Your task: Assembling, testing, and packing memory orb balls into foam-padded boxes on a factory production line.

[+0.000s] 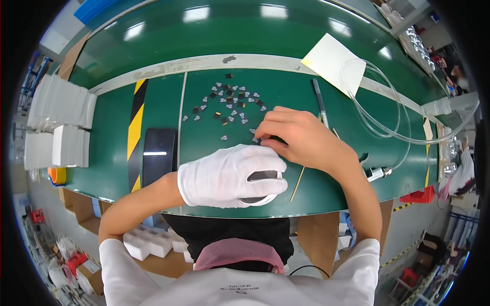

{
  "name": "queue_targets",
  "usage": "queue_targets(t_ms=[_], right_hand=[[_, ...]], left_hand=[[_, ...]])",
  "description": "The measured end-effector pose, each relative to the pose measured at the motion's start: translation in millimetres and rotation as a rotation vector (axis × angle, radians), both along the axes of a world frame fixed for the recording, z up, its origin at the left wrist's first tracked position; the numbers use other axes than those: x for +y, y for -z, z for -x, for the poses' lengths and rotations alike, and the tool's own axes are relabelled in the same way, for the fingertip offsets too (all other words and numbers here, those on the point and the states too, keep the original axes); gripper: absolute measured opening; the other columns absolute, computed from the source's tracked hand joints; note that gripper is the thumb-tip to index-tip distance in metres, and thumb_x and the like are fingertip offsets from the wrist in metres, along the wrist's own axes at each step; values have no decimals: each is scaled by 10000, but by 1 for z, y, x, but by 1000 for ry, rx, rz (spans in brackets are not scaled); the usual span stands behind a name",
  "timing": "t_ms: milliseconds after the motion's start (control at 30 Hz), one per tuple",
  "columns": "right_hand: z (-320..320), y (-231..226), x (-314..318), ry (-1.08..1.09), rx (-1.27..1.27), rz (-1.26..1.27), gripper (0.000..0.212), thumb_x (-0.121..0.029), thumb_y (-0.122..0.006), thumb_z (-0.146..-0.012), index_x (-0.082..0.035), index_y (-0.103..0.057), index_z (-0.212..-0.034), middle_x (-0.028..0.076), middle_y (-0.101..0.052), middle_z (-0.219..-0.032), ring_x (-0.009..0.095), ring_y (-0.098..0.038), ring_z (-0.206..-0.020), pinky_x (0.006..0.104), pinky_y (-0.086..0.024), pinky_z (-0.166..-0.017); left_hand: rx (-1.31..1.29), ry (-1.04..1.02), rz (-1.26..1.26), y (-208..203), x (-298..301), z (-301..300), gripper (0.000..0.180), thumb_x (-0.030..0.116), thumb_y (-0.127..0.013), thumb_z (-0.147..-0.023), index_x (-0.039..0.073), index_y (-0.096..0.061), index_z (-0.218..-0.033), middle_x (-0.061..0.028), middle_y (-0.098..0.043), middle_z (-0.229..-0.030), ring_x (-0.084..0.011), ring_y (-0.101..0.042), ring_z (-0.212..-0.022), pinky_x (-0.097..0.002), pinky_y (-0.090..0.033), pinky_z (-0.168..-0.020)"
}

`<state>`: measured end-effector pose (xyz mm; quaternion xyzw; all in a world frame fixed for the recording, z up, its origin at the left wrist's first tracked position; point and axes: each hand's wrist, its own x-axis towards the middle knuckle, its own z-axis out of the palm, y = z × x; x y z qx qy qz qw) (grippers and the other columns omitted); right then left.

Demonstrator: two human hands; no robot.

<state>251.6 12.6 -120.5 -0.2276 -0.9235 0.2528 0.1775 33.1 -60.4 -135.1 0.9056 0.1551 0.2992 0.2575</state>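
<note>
My left hand (224,176), in a white glove, is wrapped round a rounded object with a white rim and a dark surface (263,176). I cannot tell its exact kind. Just beyond it, my bare right hand (298,135) has its fingers drawn together at the near right side of a scatter of small pieces. Whatever lies between those fingertips is too small and hidden to name. The scatter mixes small grey irregular pieces (223,137) with small black square pieces (196,109), spread on the green tabletop (199,148).
A dark phone (159,158) lies left, beside black-and-yellow tape (135,125). White blocks (61,107) are stacked far left. Right of my hand are a thin stick (297,184), a slim dark-handled tool (318,97), white paper (334,64) and clear tubing (380,133) with a metal fitting (376,174).
</note>
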Motion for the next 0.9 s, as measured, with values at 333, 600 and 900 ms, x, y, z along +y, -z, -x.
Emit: queue_targets(t_ms=[333, 600, 900], right_hand=[[-5, -4, -3, 121, -78, 223, 202, 32, -734, -827, -48, -637, -985, 70, -593, -922, 256, -596, -862, 352, -518, -697], [-34, -1, -65, 357, 464, 316, 178, 94, -719, -869, 7, -619, -988, 152, -670, -950, 237, -661, -794, 330, -549, -727], [-14, 26, -118, 391, 579, 58, 196, 113, -723, -825, -14, -644, -951, 173, -670, -962, 243, -669, -809, 326, -546, -669]], left_hand=[[-45, -35, 173, 7, 8, 4, 571, 121, -911, -684, 153, -670, -1201, -89, -618, -1238, -328, -641, -1045, -415, -562, -801], [2, -206, 278, 3, 2, 5, 784, 261, -975, -585, 126, -609, -1265, -92, -625, -1241, -333, -669, -1024, -404, -567, -790], [-78, -33, 537, 8, 14, 7, 611, 98, -898, -614, 98, -646, -1171, -92, -637, -1203, -305, -650, -1022, -378, -546, -830]])
